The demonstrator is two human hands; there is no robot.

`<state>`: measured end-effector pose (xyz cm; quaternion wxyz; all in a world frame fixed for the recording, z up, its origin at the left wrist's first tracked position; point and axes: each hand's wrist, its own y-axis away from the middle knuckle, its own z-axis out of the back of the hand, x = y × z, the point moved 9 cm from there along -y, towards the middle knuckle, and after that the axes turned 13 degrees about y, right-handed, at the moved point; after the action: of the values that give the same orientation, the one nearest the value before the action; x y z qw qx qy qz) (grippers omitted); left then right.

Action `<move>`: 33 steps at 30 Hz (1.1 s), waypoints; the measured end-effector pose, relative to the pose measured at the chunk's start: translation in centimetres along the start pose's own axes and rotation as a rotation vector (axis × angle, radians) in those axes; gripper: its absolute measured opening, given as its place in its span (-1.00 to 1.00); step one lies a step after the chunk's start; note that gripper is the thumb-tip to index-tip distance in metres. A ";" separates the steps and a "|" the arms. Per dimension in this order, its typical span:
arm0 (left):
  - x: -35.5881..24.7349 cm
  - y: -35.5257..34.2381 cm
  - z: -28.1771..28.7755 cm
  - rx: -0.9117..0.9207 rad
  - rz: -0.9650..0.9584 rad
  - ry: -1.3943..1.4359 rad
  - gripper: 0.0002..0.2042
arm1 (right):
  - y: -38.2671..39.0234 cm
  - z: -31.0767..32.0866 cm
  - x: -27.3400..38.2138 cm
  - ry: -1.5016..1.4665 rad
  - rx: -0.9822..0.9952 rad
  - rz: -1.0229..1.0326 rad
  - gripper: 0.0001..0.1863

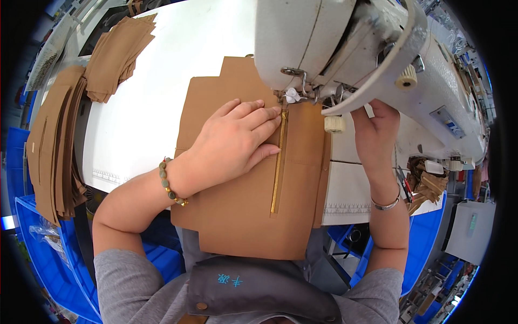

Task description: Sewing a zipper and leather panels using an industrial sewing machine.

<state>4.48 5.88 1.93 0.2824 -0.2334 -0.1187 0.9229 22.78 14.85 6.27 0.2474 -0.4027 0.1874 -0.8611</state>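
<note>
A brown leather-like panel (237, 216) with notched corners lies under the head of a white sewing machine (307, 43). A gold-toothed zipper (277, 173) runs lengthwise in a slot in the panel, its far end close to the presser foot (283, 100). My left hand (232, 135) rests flat on the panel just left of the zipper, fingers stretched toward the needle area, thumb touching the zipper's edge. My right hand (376, 135) is raised at the machine's right side. Its fingertips go out of sight behind the machine's curved white guard (388, 65), so what they touch is hidden.
Stacks of brown cut pieces (118, 54) and longer brown panels (51, 146) lie at the left. Blue bins (48, 254) stand below the table. Brown scraps and small tools (426, 186) sit at the right. The panel's near edge overhangs the table toward my dark apron (259, 286).
</note>
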 end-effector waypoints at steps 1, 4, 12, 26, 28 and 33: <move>0.0 0.0 0.0 -0.001 0.001 0.008 -0.52 | 0.0 -0.1 0.0 -0.002 0.005 0.002 -0.90; 0.0 0.0 0.0 0.012 0.008 0.012 -0.51 | 0.1 0.0 -0.2 -0.021 0.007 0.009 -0.89; 0.0 0.1 -0.2 0.043 0.026 -0.003 -0.50 | 4.4 -5.9 3.3 0.417 0.310 0.458 -0.65; 0.1 0.3 -0.3 0.039 0.033 -0.019 -0.48 | 4.8 -6.9 3.8 0.585 0.290 0.453 -0.60; 0.1 0.4 -0.3 0.030 0.025 -0.026 -0.50 | 4.6 -6.9 3.4 0.556 0.295 0.444 -0.60; -0.6 0.4 0.1 0.001 -0.049 -0.002 -0.57 | 5.0 -7.0 3.6 0.477 0.290 0.519 -0.60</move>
<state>4.67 5.15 2.08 0.3050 -0.2292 -0.1243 0.9160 16.68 9.62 1.60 0.4611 -0.0908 0.2114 -0.8570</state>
